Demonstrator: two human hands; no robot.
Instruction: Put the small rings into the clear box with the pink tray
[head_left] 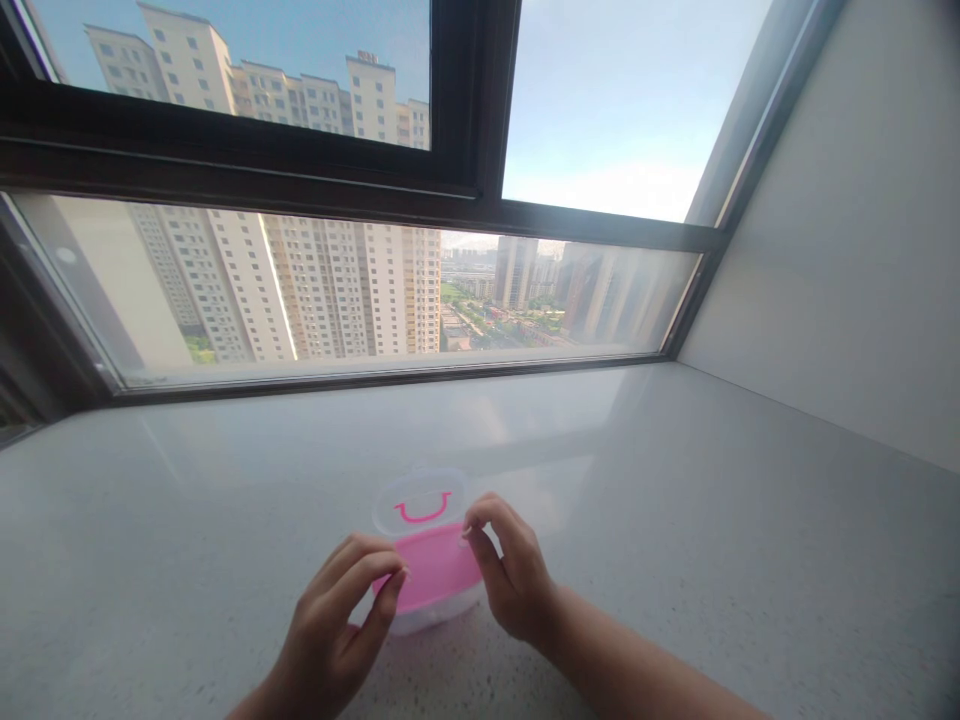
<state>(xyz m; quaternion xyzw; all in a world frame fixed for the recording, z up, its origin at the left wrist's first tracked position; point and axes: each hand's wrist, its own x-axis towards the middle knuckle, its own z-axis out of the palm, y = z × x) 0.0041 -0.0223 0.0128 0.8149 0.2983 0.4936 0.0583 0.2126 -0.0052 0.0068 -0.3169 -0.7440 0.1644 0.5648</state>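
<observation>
Your left hand (pixel 337 620) pinches the small pink box (pixel 433 568) at its left side; your right hand (pixel 514 580) grips its right rim, beside the clear lid (pixel 420 497). The box sits near the sill's (pixel 675 520) front edge, midway along. Keep both grips even and light, so that it stays flat.

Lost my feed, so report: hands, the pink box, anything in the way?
Left hand and right hand both pinch the pink box at its sides. Clear lid tipped back, looks open. Box rests on grey sill; nothing blocks the hands.
</observation>
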